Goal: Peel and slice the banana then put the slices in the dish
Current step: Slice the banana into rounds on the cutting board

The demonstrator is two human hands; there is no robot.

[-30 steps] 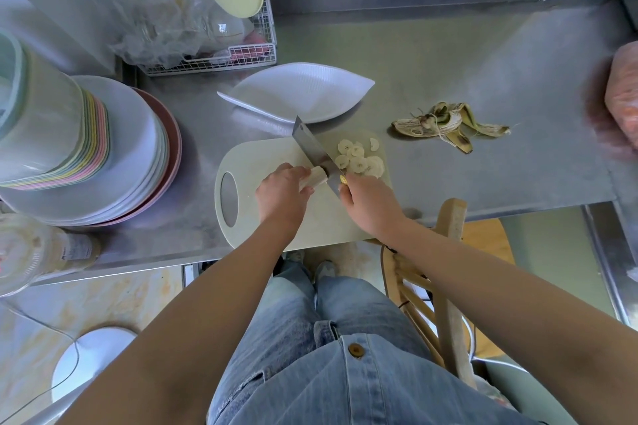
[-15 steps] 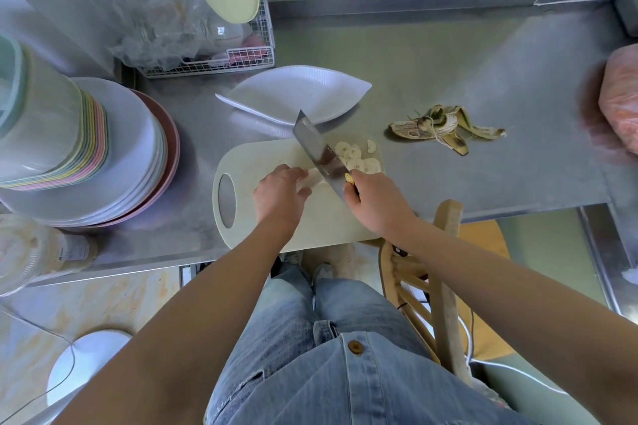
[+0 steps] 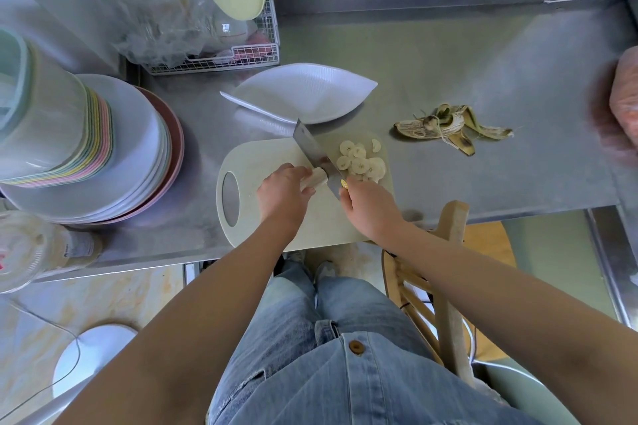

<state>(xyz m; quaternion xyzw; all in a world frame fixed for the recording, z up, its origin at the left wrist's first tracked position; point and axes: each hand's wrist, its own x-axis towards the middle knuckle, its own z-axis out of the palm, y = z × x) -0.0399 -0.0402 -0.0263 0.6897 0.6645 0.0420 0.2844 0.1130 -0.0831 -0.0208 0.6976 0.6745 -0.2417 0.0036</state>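
On the pale cutting board [image 3: 276, 155] my left hand [image 3: 281, 191] grips the short remaining stub of peeled banana [image 3: 317, 179]. My right hand [image 3: 369, 209] holds the handle of a cleaver [image 3: 312, 150], whose blade stands against the stub's cut end. Several banana slices [image 3: 362, 162] lie in a pile on the board right of the blade. The white leaf-shaped dish [image 3: 303, 93] sits just beyond the board with nothing in it.
The banana peel [image 3: 448, 126] lies on the steel counter [image 3: 483, 62] to the right. Stacked plates [image 3: 114, 148] stand at the left, a wire rack [image 3: 214, 59] behind. A wooden chair [image 3: 445, 272] is below the counter edge. A pink bag [image 3: 625, 97] sits far right.
The cleaver rose off the banana half a second ago and is down against the stub again. The stub looks a little shorter, and the slice pile has grown.
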